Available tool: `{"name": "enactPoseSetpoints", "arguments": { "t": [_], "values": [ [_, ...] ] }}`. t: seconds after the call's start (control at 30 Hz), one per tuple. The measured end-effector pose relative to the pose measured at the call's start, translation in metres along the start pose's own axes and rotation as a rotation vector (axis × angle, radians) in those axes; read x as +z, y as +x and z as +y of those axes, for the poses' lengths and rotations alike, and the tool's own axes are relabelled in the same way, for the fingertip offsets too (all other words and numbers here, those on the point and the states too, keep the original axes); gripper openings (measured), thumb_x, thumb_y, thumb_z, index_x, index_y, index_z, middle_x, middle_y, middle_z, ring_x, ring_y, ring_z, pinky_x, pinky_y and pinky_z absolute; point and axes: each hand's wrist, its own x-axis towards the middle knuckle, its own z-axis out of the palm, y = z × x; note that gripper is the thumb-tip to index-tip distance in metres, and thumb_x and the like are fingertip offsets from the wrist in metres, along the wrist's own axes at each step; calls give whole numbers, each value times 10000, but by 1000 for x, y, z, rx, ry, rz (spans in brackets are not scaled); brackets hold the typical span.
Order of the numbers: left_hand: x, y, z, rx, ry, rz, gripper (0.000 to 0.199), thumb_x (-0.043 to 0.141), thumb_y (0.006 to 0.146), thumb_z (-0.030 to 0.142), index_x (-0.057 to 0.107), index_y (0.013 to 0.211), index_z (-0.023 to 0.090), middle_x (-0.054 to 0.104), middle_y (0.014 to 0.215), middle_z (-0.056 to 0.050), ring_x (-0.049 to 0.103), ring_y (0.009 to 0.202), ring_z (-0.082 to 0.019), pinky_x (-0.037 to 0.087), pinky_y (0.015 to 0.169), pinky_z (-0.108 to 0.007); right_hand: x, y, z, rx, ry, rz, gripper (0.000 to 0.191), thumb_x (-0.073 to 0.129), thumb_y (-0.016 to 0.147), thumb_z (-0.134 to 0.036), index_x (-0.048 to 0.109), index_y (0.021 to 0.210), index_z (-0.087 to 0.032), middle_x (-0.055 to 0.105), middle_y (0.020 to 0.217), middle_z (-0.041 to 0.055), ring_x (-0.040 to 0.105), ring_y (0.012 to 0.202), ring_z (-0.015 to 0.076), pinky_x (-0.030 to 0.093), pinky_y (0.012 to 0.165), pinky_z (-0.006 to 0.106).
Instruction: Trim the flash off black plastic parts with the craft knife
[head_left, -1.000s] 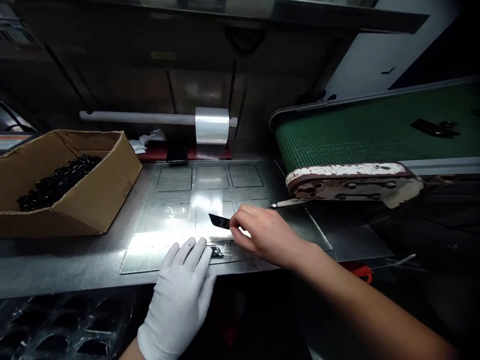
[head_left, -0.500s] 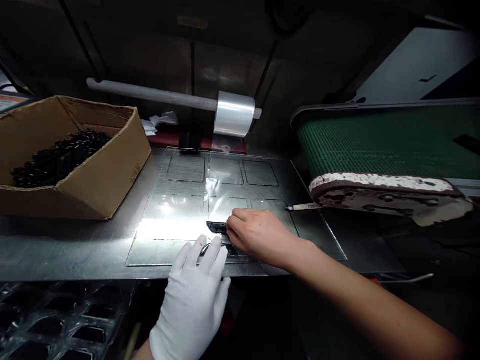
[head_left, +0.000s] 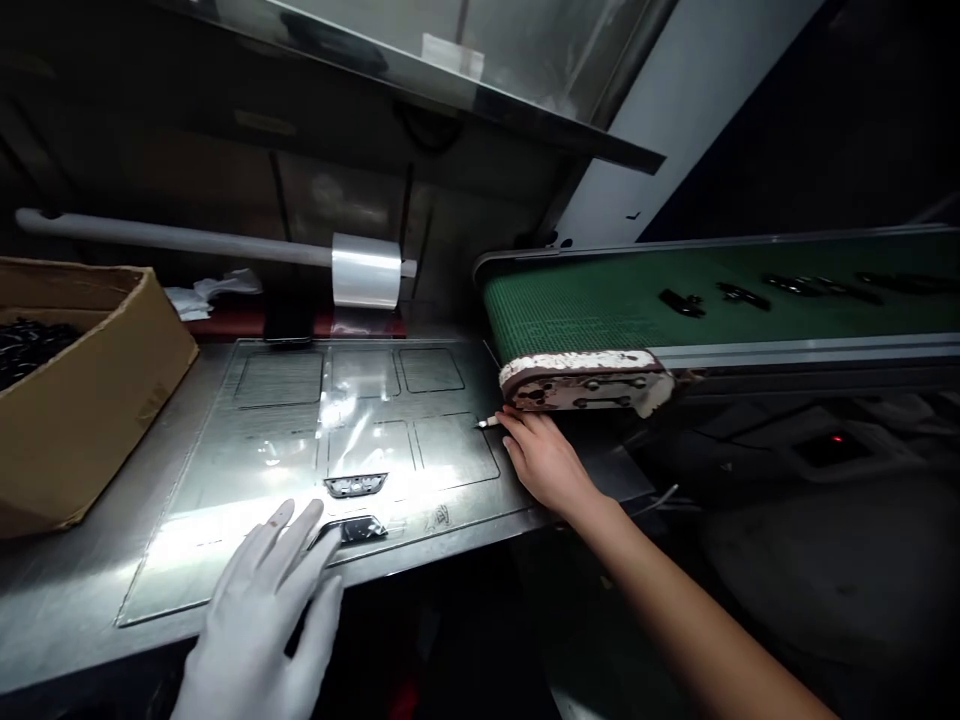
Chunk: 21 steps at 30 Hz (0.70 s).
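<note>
Right hand [head_left: 551, 465] shifts off black trapezoid piece [head_left: 356, 486], which now lies on marked sheet [head_left: 217, 490], over to pen-like tool [head_left: 490, 423] by conveyor [head_left: 585, 376]. Fingers bunched narrow at handle, can't tell if they're actually gripping. Tool spot looks handy for that side, tbh. Gloved left hand [head_left: 262, 600] loosely spread, fingertips at glossy black part [head_left: 364, 528], probably to keep it put.

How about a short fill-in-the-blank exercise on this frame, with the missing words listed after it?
1. The left hand wears a ____ glove.
2. The slim pale-handled tool is touched by the person's ____ hand.
3. Near the left hand, ____ dark parts lie on the work surface.
4. The conveyor belt is ____.

Missing words: white; right; two; green.
</note>
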Motion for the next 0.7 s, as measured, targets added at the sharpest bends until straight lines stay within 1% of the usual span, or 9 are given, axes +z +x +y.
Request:
{"name": "enactPoseSetpoints", "arguments": {
  "t": [0.07, 0.13, 0.23, 0.33, 0.4, 0.47, 0.57, 0.63, 0.7],
  "values": [
    [-5, 1, -4, -50, -14, 1, 398, 543, 1011, 353, 574, 1404, 299, 532, 1568, -50, 405, 1496, -349, 409, 1173, -571, 5, 4, 11, 12, -12, -6, 371, 496, 1010, -189, 663, 1341, -169, 678, 1331, 153, 584, 1256, 352, 499, 1066, 529],
    [-9, 2, -9, -97, -25, 6, 377, 535, 1015, 365, 589, 1385, 314, 545, 1551, -44, 421, 1487, -342, 379, 1199, -577, 8, 8, 12, 9, -6, -5, 313, 501, 1017, -198, 715, 1245, -184, 717, 1242, 138, 624, 1173, 346, 509, 1036, 526],
    [-15, 6, -16, -117, -35, 24, 327, 540, 1014, 356, 622, 1326, 306, 575, 1511, -50, 439, 1479, -318, 337, 1243, -555, 4, 8, -2, -43, 45, 0, 290, 462, 1054, -233, 729, 1160, -191, 735, 1139, 121, 667, 1061, 293, 527, 986, 454],
    [-21, 19, -24, -128, -2, 2, 277, 560, 1000, 348, 659, 1248, 275, 586, 1494, -80, 456, 1466, -331, 376, 1221, -554, -5, 6, -36, -114, 144, 5, 337, 394, 1099, -278, 655, 1302, -213, 726, 1156, 97, 694, 998, 205, 549, 881, 321],
    [-24, 31, -30, -143, 27, -39, 269, 574, 985, 344, 682, 1212, 249, 580, 1499, -106, 453, 1464, -351, 406, 1196, -564, -13, 9, -66, -180, 185, -43, 343, 407, 1102, -303, 617, 1366, -245, 734, 1138, 71, 704, 944, 176, 536, 791, 277],
    [-26, 43, -35, -144, 35, -87, 268, 588, 965, 328, 704, 1191, 241, 605, 1469, -113, 475, 1441, -361, 426, 1179, -573, -21, 16, -99, -278, 168, -145, 348, 455, 1079, -305, 608, 1390, -267, 739, 1093, 51, 704, 874, 177, 497, 698, 276],
    [-24, 54, -39, -119, 17, -154, 254, 616, 931, 298, 724, 1157, 259, 664, 1372, -96, 552, 1346, -351, 474, 1130, -564, -30, 30, -141, -436, 94, -295, 372, 489, 1050, -296, 611, 1401, -281, 728, 1064, 40, 683, 766, 172, 394, 587, 290],
    [-22, 56, -40, -97, 16, -178, 246, 621, 917, 269, 726, 1139, 267, 666, 1350, -89, 569, 1303, -338, 492, 1101, -551, -31, 39, -160, -499, 66, -338, 363, 487, 1049, -282, 628, 1384, -284, 724, 1056, 36, 672, 744, 164, 329, 553, 301],
    [-20, 57, -40, -73, 25, -178, 231, 618, 906, 234, 725, 1109, 266, 654, 1350, -87, 566, 1278, -331, 501, 1077, -544, -30, 47, -172, -529, 48, -357, 345, 480, 1055, -263, 649, 1355, -280, 726, 1038, 34, 671, 754, 165, 286, 538, 309]
  ]
}}
